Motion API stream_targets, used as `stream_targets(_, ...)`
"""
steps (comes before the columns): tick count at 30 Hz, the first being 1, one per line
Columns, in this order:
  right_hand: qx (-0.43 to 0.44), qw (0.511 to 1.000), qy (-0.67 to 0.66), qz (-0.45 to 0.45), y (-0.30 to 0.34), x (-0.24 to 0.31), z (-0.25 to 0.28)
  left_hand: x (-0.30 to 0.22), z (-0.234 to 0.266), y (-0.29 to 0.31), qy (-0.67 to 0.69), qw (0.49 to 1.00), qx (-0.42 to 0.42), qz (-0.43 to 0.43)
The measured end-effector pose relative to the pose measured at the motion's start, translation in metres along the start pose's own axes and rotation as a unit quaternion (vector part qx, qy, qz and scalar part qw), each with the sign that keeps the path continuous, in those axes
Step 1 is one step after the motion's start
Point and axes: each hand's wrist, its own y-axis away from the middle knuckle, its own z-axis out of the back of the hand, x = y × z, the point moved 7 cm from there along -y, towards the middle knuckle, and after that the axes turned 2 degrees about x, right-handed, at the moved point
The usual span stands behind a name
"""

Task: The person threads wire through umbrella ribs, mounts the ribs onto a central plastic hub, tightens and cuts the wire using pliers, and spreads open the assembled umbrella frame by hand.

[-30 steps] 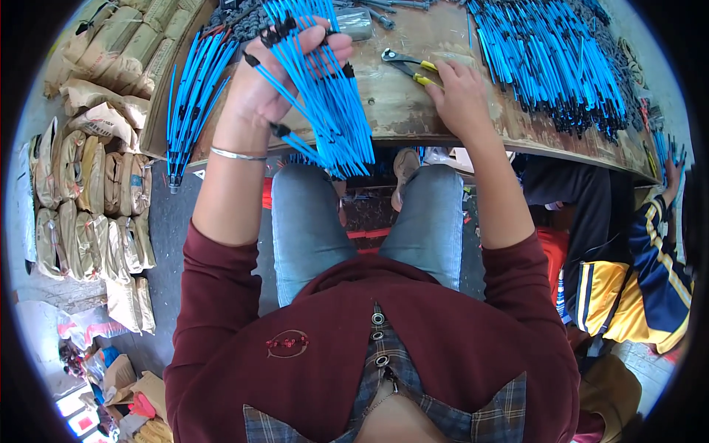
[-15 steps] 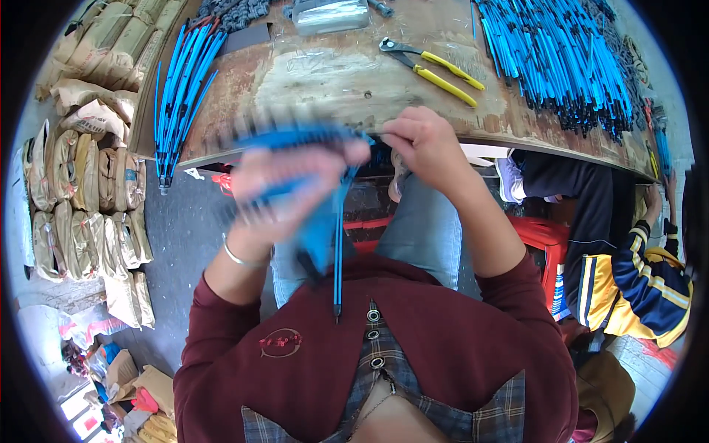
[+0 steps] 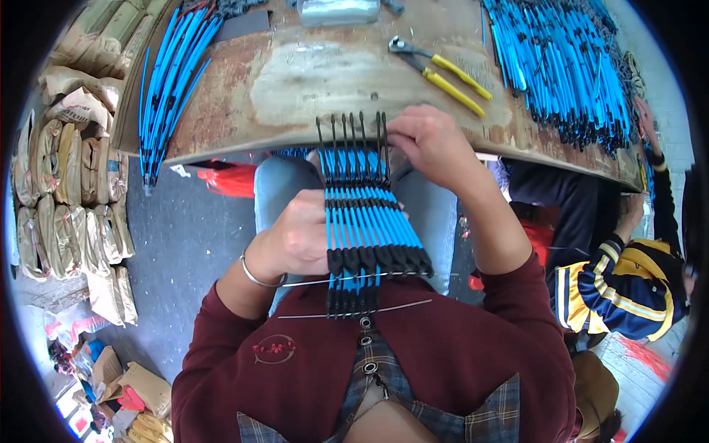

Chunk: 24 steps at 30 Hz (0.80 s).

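Observation:
A flat row of thin blue rods with black joints (image 3: 365,221) hangs over my lap, its rods lined up side by side. Thin wires run across the lower black ends, and slim black tips stick up at the top. My left hand (image 3: 299,235) is closed around the left side of this bundle, with some fingers hidden behind it. At the upper right of the row, my right hand (image 3: 428,144) pinches with thumb and forefinger beside the rightmost black tips. Whatever lies between those fingers is too small to make out.
Yellow-handled pliers (image 3: 447,77) lie on the worn wooden table (image 3: 317,88). Blue rods pile up at the table's right (image 3: 561,74), with a smaller bunch (image 3: 171,88) on the left edge. Wrapped packages (image 3: 77,173) stack at left. Another person (image 3: 620,280) sits at right.
The blue bundle, blurred and swung to the left before, now hangs upright and fanned out in front of me. My left hand has come lower; my right hand stays almost in place.

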Motion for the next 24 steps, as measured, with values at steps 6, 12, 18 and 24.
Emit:
stream_targets(6,0.054,0.998,-0.02,-0.016,-0.036,-0.019,0.028,0.02,0.011,0.001,0.221,0.964,-0.06,0.136)
stream_targets(12,-0.045,0.999,0.022,0.019,-0.141,-0.043,0.046,0.005,0.016,-0.009,0.04,0.999,-0.021,0.013)
stream_targets(18,-0.025,0.978,0.209,-0.007,-0.217,-0.061,0.008,0.01,0.02,-0.006,0.031,0.998,-0.022,-0.041)
stream_targets(24,0.036,0.956,0.29,-0.031,-0.221,-0.051,-0.005,0.008,0.025,-0.002,0.05,0.998,-0.016,-0.044)
